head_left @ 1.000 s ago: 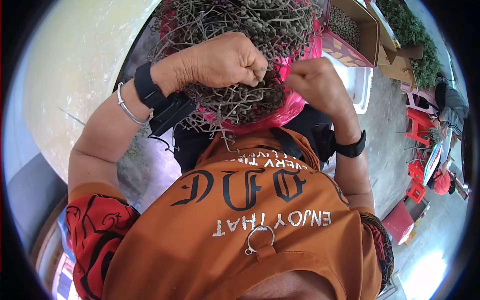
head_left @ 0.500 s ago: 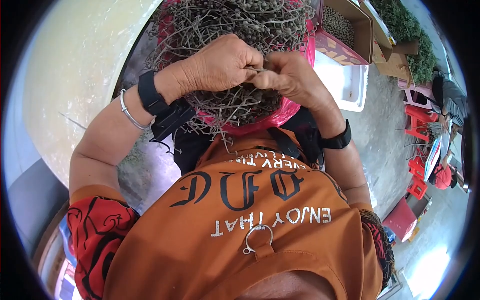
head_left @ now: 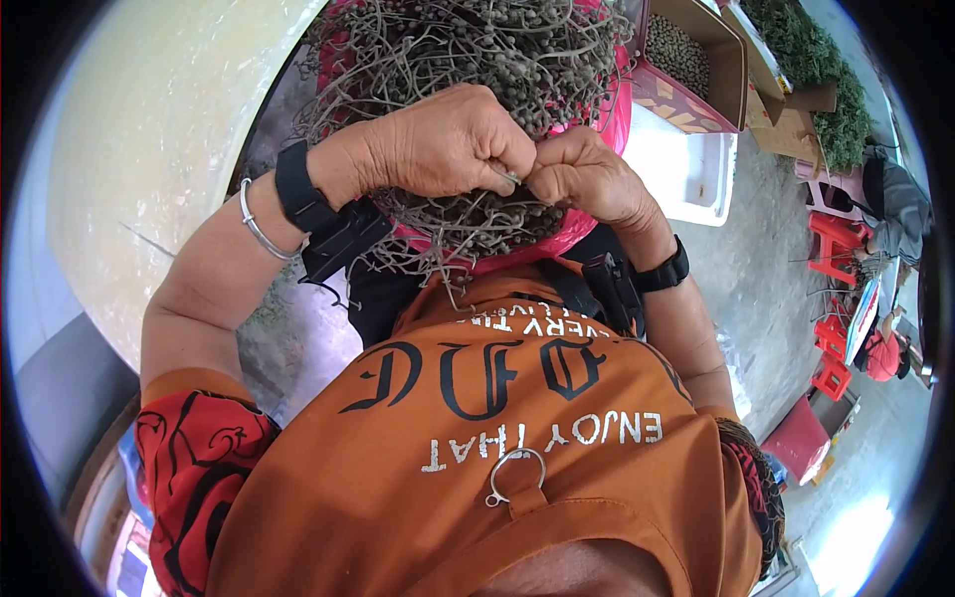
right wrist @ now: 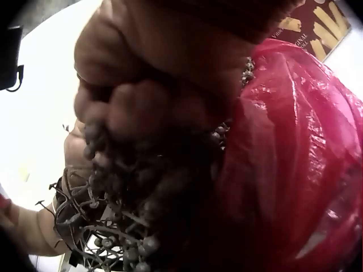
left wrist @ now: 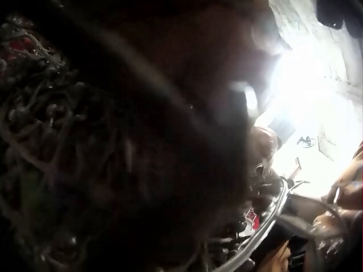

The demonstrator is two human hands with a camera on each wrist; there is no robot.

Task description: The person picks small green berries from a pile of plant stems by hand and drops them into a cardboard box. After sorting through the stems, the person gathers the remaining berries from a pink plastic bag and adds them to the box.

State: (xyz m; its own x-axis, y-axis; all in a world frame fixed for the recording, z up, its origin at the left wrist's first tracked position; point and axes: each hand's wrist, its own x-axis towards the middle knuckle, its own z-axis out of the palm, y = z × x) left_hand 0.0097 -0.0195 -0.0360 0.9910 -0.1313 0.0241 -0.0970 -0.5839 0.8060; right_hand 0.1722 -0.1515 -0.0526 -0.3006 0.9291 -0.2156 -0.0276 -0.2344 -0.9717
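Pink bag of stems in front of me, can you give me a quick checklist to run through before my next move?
1. Hands over the pile: ok, the left hand and right hand meet above the stems.
2. Grip: cannot tell, curled fingers hide what each hand pinches.
3. Stems kept inside the pink bag: not ok, some hang over the near rim toward the orange top.
4. Cardboard box open: ok, small round pieces show inside.
5. Left wrist view usable: not ok, mostly dark and blurred.
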